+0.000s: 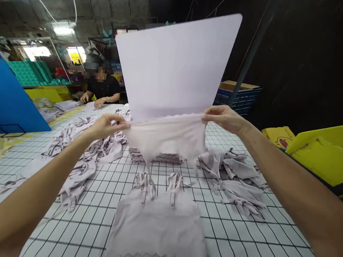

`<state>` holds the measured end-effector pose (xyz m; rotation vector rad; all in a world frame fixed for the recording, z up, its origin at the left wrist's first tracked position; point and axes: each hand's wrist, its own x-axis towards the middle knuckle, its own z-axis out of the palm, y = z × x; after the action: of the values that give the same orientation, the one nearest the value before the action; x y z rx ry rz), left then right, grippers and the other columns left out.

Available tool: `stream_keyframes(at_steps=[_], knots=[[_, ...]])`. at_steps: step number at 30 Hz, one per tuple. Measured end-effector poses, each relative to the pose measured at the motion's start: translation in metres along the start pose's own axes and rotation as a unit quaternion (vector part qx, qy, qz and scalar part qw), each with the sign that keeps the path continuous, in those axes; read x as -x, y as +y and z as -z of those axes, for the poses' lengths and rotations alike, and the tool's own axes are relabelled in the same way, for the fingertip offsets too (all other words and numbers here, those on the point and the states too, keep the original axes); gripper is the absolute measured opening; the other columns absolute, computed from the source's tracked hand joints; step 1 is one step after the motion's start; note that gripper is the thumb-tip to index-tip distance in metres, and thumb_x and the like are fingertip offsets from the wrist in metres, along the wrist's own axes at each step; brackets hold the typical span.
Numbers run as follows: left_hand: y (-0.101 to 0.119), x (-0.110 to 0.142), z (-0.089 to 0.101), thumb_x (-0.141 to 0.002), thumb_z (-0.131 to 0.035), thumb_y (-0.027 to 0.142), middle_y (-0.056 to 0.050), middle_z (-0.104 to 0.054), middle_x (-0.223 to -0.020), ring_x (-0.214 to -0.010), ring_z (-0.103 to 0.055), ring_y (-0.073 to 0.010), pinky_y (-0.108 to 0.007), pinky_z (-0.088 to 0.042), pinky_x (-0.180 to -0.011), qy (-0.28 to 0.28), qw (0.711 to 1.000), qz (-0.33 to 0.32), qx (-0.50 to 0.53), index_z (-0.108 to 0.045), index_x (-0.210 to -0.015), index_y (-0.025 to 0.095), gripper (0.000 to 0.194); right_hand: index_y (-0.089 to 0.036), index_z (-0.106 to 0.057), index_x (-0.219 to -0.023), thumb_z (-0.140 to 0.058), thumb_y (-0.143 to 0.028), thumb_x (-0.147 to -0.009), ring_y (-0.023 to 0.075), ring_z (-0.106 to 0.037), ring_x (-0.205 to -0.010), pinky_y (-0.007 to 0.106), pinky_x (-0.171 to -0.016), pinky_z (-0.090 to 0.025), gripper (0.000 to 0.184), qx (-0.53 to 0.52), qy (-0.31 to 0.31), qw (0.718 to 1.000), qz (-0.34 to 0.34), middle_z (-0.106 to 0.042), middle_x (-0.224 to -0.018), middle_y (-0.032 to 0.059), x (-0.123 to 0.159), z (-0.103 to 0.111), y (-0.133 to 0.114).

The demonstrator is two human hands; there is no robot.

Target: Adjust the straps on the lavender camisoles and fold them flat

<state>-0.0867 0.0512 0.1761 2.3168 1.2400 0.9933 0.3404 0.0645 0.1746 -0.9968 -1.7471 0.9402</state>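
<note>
Both my hands are raised over the table and hold a pale lilac garment point(168, 137) stretched over the lower end of a white card board point(176, 63), which stands upright. My left hand point(108, 124) pinches the garment's left edge. My right hand point(224, 117) pinches its right edge at the board's corner. Below them another lilac top with straps point(158, 222) lies flat on the table.
The table point(240, 237) has a white cover with a black grid. Heaps of lilac garments lie to the left point(86, 153) and right point(239, 177). A folded stack point(160, 157) sits behind. A person point(102, 87) sits at the far end. Yellow crates point(327, 150) stand right, a blue panel point(7, 99) left.
</note>
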Motion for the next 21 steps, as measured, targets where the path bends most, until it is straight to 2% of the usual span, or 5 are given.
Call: stream_keyframes(at_steps=[4, 8, 11, 15, 21], knots=[[0.008, 0.0, -0.001, -0.075, -0.078, 0.036, -0.003, -0.067, -0.079, -0.089, -0.058, -0.0232, -0.045, -0.038, -0.101, 0.111, 0.98, -0.041, -0.163, -0.075, -0.09, 0.019, 0.023, -0.02, -0.077, -0.091, -0.091, -0.044, -0.061, 0.0142, -0.048, -0.068, 0.033, -0.069, -0.039, 0.041, 0.231, 0.024, 0.97, 0.079, -0.057, -0.069, -0.0011, 0.005, -0.016, -0.009], [0.017, 0.043, -0.017, -0.082, -0.074, 0.032, -0.01, -0.066, -0.097, -0.116, -0.049, -0.0333, -0.059, -0.028, -0.107, 0.136, 0.952, -0.055, -0.269, -0.071, -0.086, 0.013, 0.02, -0.022, -0.074, -0.073, -0.082, -0.032, -0.077, 0.0231, -0.051, -0.086, 0.04, -0.078, -0.042, 0.013, 0.337, 0.057, 0.926, 0.158, -0.061, -0.074, 0.0061, 0.048, -0.048, -0.007], [0.006, 0.109, -0.048, -0.084, -0.069, 0.025, -0.009, -0.066, -0.106, -0.108, -0.055, -0.0303, -0.05, -0.041, -0.098, 0.116, 0.958, -0.08, -0.249, -0.068, -0.079, 0.018, 0.009, -0.027, -0.071, -0.073, -0.075, -0.033, -0.084, 0.0264, -0.053, -0.092, 0.044, -0.08, -0.045, 0.014, 0.308, 0.021, 0.938, 0.159, -0.064, -0.087, 0.0073, 0.108, -0.08, 0.018], [-0.018, 0.195, -0.096, -0.086, -0.054, 0.011, -0.005, -0.066, -0.08, -0.078, -0.059, -0.022, -0.035, -0.049, -0.071, 0.002, 0.986, -0.06, -0.153, -0.067, -0.086, 0.021, 0.016, -0.024, -0.073, -0.08, -0.065, -0.02, -0.088, 0.0254, -0.058, -0.085, 0.047, -0.081, -0.046, 0.011, 0.266, -0.065, 0.953, 0.127, -0.071, -0.082, 0.0061, 0.177, -0.118, 0.067], [-0.01, 0.244, -0.11, -0.086, -0.053, 0.006, -0.005, -0.063, -0.083, -0.077, -0.058, -0.0212, -0.032, -0.05, -0.067, 0.024, 0.985, -0.073, -0.152, -0.072, -0.102, 0.026, 0.032, -0.026, -0.073, -0.086, -0.06, -0.016, -0.09, 0.025, -0.059, -0.082, 0.048, -0.082, -0.046, 0.017, 0.275, -0.029, 0.953, 0.126, -0.072, -0.079, 0.0054, 0.22, -0.13, 0.072]])
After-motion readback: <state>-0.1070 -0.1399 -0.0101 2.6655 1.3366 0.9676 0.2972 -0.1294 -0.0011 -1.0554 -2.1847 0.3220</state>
